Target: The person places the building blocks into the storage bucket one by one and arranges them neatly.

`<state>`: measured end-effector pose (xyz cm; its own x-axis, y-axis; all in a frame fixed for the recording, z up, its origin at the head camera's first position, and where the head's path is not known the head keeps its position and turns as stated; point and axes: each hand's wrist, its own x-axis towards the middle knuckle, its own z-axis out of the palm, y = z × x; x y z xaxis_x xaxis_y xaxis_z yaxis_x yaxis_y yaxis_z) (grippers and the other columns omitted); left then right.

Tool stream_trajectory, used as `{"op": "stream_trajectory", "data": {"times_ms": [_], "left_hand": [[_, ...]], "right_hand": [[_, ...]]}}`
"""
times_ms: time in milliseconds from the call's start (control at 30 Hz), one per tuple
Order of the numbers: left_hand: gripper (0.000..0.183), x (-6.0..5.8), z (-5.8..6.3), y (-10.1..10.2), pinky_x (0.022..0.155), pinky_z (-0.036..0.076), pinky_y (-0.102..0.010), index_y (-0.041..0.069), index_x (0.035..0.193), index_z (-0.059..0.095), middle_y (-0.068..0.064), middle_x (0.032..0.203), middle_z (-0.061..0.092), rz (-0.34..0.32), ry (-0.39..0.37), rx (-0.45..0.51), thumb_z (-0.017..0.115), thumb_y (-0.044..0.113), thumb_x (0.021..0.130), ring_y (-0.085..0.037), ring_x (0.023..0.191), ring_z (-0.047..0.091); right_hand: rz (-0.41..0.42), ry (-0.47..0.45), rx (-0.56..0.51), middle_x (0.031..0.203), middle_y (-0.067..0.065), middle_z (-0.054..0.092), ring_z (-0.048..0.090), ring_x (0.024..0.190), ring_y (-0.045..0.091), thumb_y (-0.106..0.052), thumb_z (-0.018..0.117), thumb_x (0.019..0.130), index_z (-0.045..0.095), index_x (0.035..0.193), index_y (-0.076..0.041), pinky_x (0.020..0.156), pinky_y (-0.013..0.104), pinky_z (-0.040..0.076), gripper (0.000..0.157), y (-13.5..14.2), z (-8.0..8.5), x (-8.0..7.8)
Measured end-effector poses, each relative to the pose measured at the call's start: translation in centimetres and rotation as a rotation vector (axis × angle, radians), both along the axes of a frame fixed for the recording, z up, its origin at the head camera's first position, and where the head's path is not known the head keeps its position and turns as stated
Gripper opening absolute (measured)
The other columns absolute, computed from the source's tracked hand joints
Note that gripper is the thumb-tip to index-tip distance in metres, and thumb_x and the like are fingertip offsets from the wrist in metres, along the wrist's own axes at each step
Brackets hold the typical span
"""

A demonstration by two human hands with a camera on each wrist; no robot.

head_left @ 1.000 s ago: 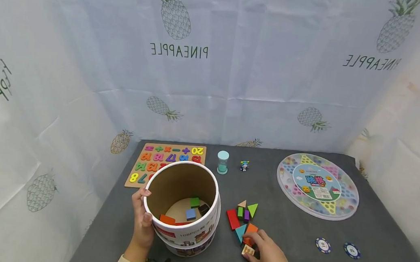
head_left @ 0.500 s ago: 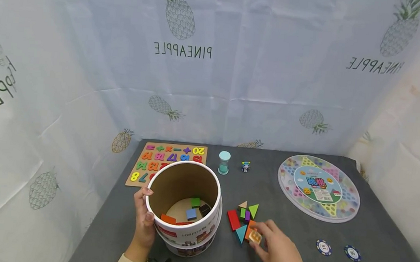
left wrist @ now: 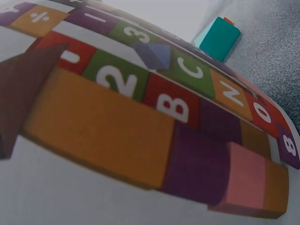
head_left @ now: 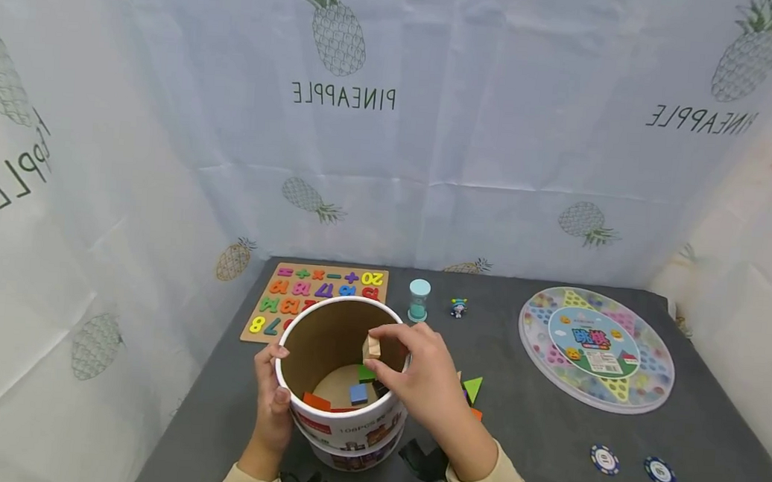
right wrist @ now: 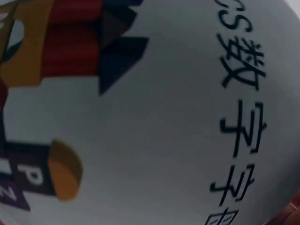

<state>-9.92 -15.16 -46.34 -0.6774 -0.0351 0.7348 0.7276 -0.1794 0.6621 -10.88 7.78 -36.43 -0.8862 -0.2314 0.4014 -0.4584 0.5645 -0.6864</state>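
Wooden block (head_left: 372, 347), pale and square-edged, hangs pinched over a round bucket (head_left: 328, 433).

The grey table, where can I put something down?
Bare table lies between the green triangle and the poker chips, and between the little figure and the round game board. It's crowded by the bucket and number board.

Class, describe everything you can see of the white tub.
The tub is round and open-topped, with a white rim, a brown, cardboard-like inner wall and a paler floor. Its white outside is printed with toy blocks, letters, numbers and Chinese characters; a ledge rings it lower down. It stands mouth up on the dark table, coloured blocks inside. The left hand grips its left side. The right hand holds a pale block over the opening; any contact there is unclear.
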Motion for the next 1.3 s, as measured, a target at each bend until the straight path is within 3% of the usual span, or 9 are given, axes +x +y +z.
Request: {"op": "stream_trajectory", "data": {"times_ms": [200,300,367,467,633,733,833,1067,1300], "left_hand": [[0.038,0.0,-0.2,0.1,0.097,0.039,-0.036,0.003,0.124,0.027,-0.034,0.134,0.023,0.004,-0.001,-0.004,0.040,0.028,0.098,-0.040,0.122,0.035],[0.039,0.0,-0.1,0.0,0.097,0.039,-0.037,0.003,0.124,0.026,-0.034,0.134,0.024,0.007,-0.004,-0.014,0.040,0.029,0.098,-0.040,0.122,0.035],[0.039,0.0,-0.1,0.0,0.097,0.039,-0.036,0.002,0.123,0.026,-0.034,0.132,0.024,0.008,-0.004,-0.019,0.040,0.030,0.098,-0.040,0.122,0.035],[0.041,0.1,-0.2,-0.1,0.097,0.040,-0.035,0.001,0.121,0.026,-0.033,0.132,0.024,0.020,-0.010,-0.023,0.041,0.031,0.098,-0.039,0.122,0.036],[0.044,0.2,-0.2,-0.2,0.098,0.039,-0.034,0.001,0.122,0.027,-0.032,0.140,0.020,0.034,-0.034,-0.011,0.042,0.035,0.098,-0.042,0.125,0.031],[0.044,0.0,-0.2,-0.1,0.098,0.039,-0.035,0.001,0.123,0.027,-0.032,0.140,0.020,0.029,-0.029,-0.004,0.042,0.034,0.098,-0.043,0.125,0.030],[0.043,-0.1,-0.2,0.1,0.098,0.039,-0.034,0.001,0.123,0.027,-0.033,0.138,0.021,0.022,-0.027,-0.001,0.042,0.033,0.098,-0.041,0.125,0.032],[0.040,0.2,-0.4,0.3,0.099,0.038,-0.035,0.001,0.124,0.027,-0.033,0.142,0.017,0.027,-0.006,-0.019,0.040,0.029,0.098,-0.042,0.125,0.030],[0.042,-0.1,0.0,0.1,0.099,0.040,-0.035,0.003,0.124,0.027,-0.033,0.141,0.019,0.025,-0.031,-0.017,0.042,0.033,0.098,-0.044,0.125,0.029]], "right_hand": [[0.050,0.143,-0.072,0.108,-0.015,0.059,0.046,0.095,0.010,-0.024,0.082,0.076,0.066,0.112,-0.024,0.078,0.033,0.043,0.039,1.1,-0.7,-0.6],[-0.017,0.190,-0.110,0.113,-0.013,0.059,0.047,0.098,0.012,-0.018,0.081,0.077,0.066,0.111,-0.021,0.081,0.035,0.041,0.037,3.9,-1.4,-1.1],[-0.105,0.124,-0.064,0.104,-0.013,0.058,0.046,0.091,0.011,-0.016,0.081,0.076,0.067,0.107,-0.023,0.075,0.033,0.042,0.035,6.2,-2.4,-1.2],[-0.154,-0.085,0.098,0.095,-0.012,0.057,0.045,0.083,0.011,-0.019,0.081,0.076,0.067,0.103,-0.026,0.065,0.030,0.040,0.031,9.0,-5.2,-0.8],[-0.007,-0.386,0.260,0.097,-0.002,0.053,0.046,0.075,0.016,-0.032,0.083,0.071,0.067,0.107,-0.021,0.059,0.027,0.038,0.040,11.7,-10.8,0.1],[0.037,-0.408,0.284,0.099,-0.002,0.047,0.047,0.076,0.014,-0.038,0.085,0.067,0.065,0.105,-0.022,0.064,0.025,0.043,0.045,12.3,-13.2,0.4],[0.010,-0.380,0.335,0.096,-0.006,0.043,0.047,0.076,0.008,-0.037,0.086,0.066,0.063,0.096,-0.027,0.067,0.025,0.045,0.039,12.5,-14.6,0.4],[-0.006,-0.351,0.374,0.083,-0.010,0.044,0.043,0.065,0.003,-0.023,0.086,0.069,0.059,0.081,-0.028,0.057,0.021,0.041,0.030,12.2,-15.0,0.7],[-0.070,-0.403,0.412,0.110,0.004,0.048,0.052,0.081,0.014,-0.028,0.090,0.062,0.061,0.093,-0.029,0.076,0.036,0.051,0.042,11.8,-15.1,0.4]]}}
